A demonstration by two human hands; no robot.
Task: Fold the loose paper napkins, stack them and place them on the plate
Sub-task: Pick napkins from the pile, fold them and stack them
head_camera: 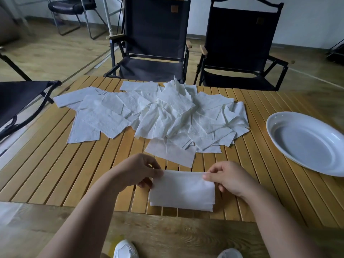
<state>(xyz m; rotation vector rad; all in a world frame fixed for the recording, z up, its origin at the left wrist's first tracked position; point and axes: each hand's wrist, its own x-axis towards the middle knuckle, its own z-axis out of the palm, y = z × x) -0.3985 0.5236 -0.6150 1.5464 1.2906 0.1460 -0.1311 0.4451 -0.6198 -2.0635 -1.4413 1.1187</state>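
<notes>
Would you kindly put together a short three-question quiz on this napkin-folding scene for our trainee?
1. On which side of the person does the white oval plate lie?
2. True or false: folded napkins already sit on the plate.
3. The left hand and right hand are: A pressing the folded napkin flat; B pinching its top edge; C tearing it.
Key: 1 right; 2 false; 3 B.
</notes>
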